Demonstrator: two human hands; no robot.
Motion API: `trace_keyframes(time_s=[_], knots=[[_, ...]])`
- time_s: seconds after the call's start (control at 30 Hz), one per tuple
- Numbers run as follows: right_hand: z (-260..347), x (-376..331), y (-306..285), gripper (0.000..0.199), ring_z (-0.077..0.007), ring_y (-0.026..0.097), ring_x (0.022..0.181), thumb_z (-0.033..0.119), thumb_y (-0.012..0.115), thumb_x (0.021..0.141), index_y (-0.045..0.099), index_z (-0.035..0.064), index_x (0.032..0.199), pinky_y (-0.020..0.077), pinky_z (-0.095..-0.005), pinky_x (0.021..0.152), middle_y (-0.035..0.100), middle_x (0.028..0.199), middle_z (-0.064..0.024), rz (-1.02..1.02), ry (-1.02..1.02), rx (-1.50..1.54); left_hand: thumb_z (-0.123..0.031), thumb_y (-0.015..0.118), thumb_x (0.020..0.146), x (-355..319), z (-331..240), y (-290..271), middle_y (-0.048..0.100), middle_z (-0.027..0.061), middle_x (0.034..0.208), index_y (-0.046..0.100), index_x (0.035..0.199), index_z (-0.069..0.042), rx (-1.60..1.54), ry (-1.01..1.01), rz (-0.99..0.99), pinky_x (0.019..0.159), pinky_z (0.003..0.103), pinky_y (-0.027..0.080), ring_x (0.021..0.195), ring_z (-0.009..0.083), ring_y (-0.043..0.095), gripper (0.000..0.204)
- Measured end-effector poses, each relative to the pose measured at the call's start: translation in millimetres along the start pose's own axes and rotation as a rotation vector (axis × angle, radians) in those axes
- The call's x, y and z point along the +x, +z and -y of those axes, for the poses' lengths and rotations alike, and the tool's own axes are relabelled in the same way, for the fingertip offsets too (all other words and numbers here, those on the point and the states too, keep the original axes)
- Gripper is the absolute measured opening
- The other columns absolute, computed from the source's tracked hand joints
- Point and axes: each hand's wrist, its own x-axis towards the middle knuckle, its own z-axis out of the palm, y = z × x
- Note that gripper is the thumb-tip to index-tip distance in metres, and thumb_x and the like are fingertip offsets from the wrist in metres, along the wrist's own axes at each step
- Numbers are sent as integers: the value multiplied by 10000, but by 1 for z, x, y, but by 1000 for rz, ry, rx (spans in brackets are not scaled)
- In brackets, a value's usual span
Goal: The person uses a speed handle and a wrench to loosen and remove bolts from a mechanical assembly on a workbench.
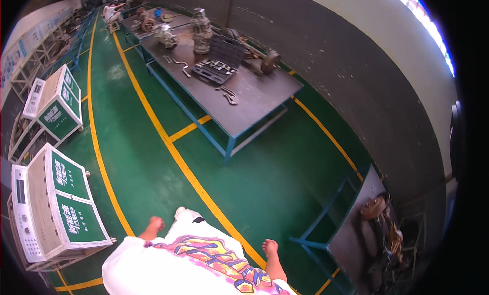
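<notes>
My left hand (157, 225) hangs low beside my white shirt, fingers curled in, with nothing seen in it. On the other side, my right hand (270, 246) is also loosely closed and holds no visible thing. Both are over the green floor, away from any table. Ahead stands a long dark-topped workbench (260, 99) on blue legs. An opened black tool case (224, 53) lies on it with sockets and tools inside. In front of the case are a metal clamp-like tool (227, 95) and a bent crank handle (182, 67).
Metal gearbox-like assemblies (201, 30) stand farther along the bench. White-and-green wheeled cabinets (76, 198) line the left. At right, another blue-legged table (351, 234) carries a rusty part (374, 207). Yellow lines (188, 173) cross the floor. A person (112, 14) sits far off.
</notes>
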Motion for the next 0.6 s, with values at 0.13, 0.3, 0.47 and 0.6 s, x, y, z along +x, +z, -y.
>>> trace_keyframes(time_s=[0.13,0.3,0.47,0.6], knots=[[23,-10,155,183,-166,641,709,173,530,966,616,92,1105,504,-302,597,679,901,-65,294,-15,-404,-123,560,908,37,39,-66,680,153,808,656,935,32,58,24,110,499,414,519,643,288,669,184],[51,-29,297,214,-161,644,739,157,550,947,617,82,1135,500,-305,625,682,945,-67,422,-130,-438,-104,541,899,78,-40,-122,651,152,799,639,1007,6,-76,-270,-6,460,376,511,581,260,631,182],[80,45,315,166,-158,626,667,86,574,915,640,57,1065,489,-300,538,653,818,-66,176,-371,-585,-183,548,942,173,-206,-152,642,60,809,589,1039,-88,-343,88,7,458,293,464,610,163,626,142],[139,41,343,162,-175,583,555,76,477,933,615,68,1017,440,-313,421,634,785,-90,-23,-33,-427,-171,521,968,214,-359,-157,653,52,888,585,1091,-96,-285,293,46,524,250,473,682,133,641,158]])
